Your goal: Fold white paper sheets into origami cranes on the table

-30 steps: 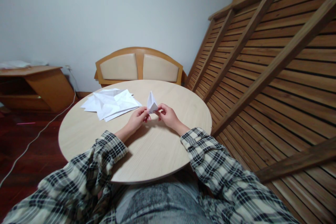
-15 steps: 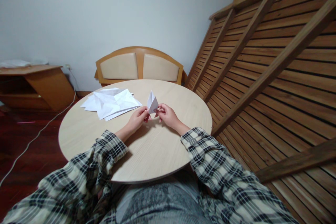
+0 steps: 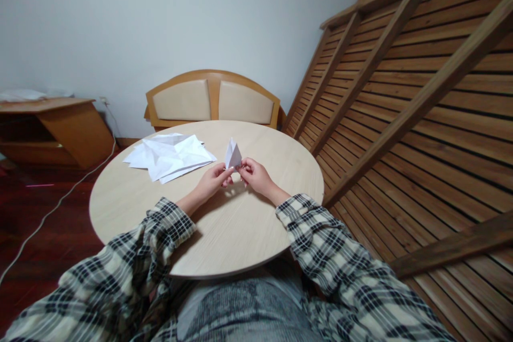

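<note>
A small piece of folded white paper [image 3: 233,154] stands with its pointed tip up between my hands, over the middle of the round table. My left hand [image 3: 215,177] pinches its lower left edge with thumb and fingers. On the other side, my right hand [image 3: 255,175] is closed on its lower right corner. Both thumbs come close together at the paper's base. Fingers hide part of the bottom edge. Left of my hands lies a loose pile of creased white paper sheets [image 3: 170,155].
The pale round table [image 3: 240,235] reaches close to my body. Behind it stands a wooden headboard [image 3: 215,77] with cream panels. A slatted wooden frame [image 3: 385,133] leans along the right. At the left are a low wooden cabinet [image 3: 80,133] and a white cable [image 3: 60,202] on the floor.
My left thumb has shifted right along the base of the folded paper, nearer my right thumb. The paper and the pile stay in place.
</note>
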Demonstrator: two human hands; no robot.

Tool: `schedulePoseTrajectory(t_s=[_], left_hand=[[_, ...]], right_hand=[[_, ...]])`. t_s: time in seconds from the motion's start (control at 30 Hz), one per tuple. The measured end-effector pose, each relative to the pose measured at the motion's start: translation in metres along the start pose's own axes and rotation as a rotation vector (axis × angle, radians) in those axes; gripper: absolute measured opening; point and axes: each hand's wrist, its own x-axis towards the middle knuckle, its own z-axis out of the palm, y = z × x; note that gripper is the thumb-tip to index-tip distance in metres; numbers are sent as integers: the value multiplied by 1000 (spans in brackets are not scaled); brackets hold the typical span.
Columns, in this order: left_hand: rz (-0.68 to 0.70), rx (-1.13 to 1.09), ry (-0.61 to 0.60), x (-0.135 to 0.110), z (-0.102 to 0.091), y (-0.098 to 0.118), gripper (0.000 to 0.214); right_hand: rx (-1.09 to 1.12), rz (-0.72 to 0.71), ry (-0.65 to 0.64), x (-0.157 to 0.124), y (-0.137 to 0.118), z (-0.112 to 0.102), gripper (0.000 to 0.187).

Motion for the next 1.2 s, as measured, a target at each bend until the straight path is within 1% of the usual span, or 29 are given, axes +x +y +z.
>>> schedulePoseTrajectory(t_s=[0.13,0.23,0.37,0.5,0.8,1.03,1.2], left_hand=[[50,79,34,-2,-1,4,35],[80,119,60,-3,-2,3,36],[100,141,93,-2,-3,-1,36],[105,153,99,-1,-4,-1,35],[101,141,71,-3,-3,2,34],[57,98,6,-3,-4,2,33],[25,62,-7,-3,-4,-1,31]], right_hand=[[-51,-37,13,-1,-3,0,21],[-51,-45,7,0,-4,0,25],[-61,-36,-8,0,-1,0,26],[-62,-30,-27,1,1,0,25],[52,31,-80,-1,-5,0,23],[90,96,-56,3,0,0,29],[119,76,-79,3,0,0,29]])
